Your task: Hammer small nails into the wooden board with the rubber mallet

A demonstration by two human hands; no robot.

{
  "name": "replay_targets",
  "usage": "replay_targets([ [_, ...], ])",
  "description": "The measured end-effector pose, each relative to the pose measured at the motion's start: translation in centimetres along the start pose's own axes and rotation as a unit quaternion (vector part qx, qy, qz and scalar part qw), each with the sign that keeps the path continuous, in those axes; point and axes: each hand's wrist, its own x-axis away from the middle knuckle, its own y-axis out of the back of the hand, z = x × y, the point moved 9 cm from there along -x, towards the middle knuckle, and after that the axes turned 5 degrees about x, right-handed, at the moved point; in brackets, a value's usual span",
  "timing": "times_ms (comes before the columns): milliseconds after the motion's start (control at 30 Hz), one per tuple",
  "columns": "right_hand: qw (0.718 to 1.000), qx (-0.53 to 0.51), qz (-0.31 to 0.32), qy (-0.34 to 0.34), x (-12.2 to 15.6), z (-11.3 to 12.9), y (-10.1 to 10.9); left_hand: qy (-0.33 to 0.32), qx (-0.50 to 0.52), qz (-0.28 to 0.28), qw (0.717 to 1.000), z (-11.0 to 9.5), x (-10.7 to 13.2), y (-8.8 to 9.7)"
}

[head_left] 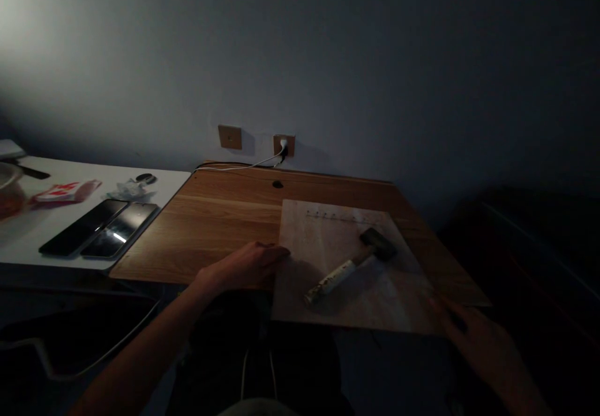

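A flat, pale wooden board (323, 235) lies on the brown table, its near edge jutting past the table's front. On top rests a hammer (332, 278) with a dark head and a pale, marked handle, its head toward the far right. Small dots, nails or holes I cannot tell which, run in a row near the board's far edge. My left hand (248, 263) grips the board's left edge with fingers closed. At its right edge, near the front corner, my right hand (473, 335) holds it; those fingers are dim and partly blurred.
The brown table (225, 216) stands against the wall. On the white table (56, 253) at left are two phones (119, 232), a red and white packet (68, 191) and crumpled plastic (129, 190). Cables run from a wall socket (284, 144). A white cable hangs at lower left.
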Motion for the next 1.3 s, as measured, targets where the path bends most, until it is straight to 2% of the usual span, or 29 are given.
replay_targets([
  [133, 0.999, -0.032, 0.027, 0.014, -0.1, 4.5, -0.6, 0.102, -0.001, -0.038, 0.994, 2.3, 4.6, 1.7],
  [300, 0.993, -0.089, 0.062, 0.041, -0.1, 9.1, -0.8, 0.174, -0.049, -0.120, 0.976, 3.2, 9.2, 3.6],
  [467, 0.983, -0.157, 0.086, 0.035, 0.4, 11.2, -1.2, 0.168, -0.142, -0.190, 0.957, 2.3, 11.7, 4.7],
  [600, 0.975, -0.186, 0.108, 0.061, 0.4, 11.5, -1.6, 0.159, -0.200, -0.200, 0.946, 1.6, 12.6, 4.9],
  [667, 0.982, -0.158, 0.072, 0.074, -0.2, 11.1, -1.2, 0.157, -0.213, -0.192, 0.945, 1.4, 12.5, 4.9],
  [733, 0.988, -0.119, 0.003, 0.097, -1.1, 11.5, 0.0, 0.159, -0.214, -0.181, 0.947, 1.7, 12.0, 5.1],
  [800, 0.982, -0.096, -0.057, 0.150, -1.9, 13.8, 1.4, 0.167, -0.216, -0.173, 0.947, 2.3, 11.0, 5.4],
  [833, 0.976, -0.092, -0.079, 0.181, -2.2, 15.6, 2.1, 0.169, -0.218, -0.171, 0.946, 2.8, 10.3, 5.7],
  [900, 0.953, -0.094, -0.083, 0.277, -2.3, 20.5, 3.0, 0.167, -0.222, -0.170, 0.946, 3.9, 8.7, 6.3],
  [1000, 0.903, -0.054, -0.074, 0.420, -1.6, 28.5, 3.4, 0.158, -0.220, -0.155, 0.950, 6.0, 5.8, 7.0],
  [1067, 0.872, -0.027, -0.089, 0.480, -1.2, 32.5, 3.3, 0.162, -0.221, -0.140, 0.951, 7.5, 4.1, 7.2],
  [1100, 0.866, -0.017, -0.091, 0.492, -1.3, 33.9, 3.1, 0.165, -0.221, -0.133, 0.952, 8.2, 3.4, 7.2],
  [1200, 0.847, -0.010, -0.088, 0.525, -1.6, 36.1, 2.4, 0.169, -0.220, -0.105, 0.955, 9.7, 2.0, 7.0],
  [1300, 0.835, -0.013, -0.083, 0.543, -2.0, 35.5, 2.2, 0.161, -0.225, -0.087, 0.957, 10.1, 1.4, 6.7],
])
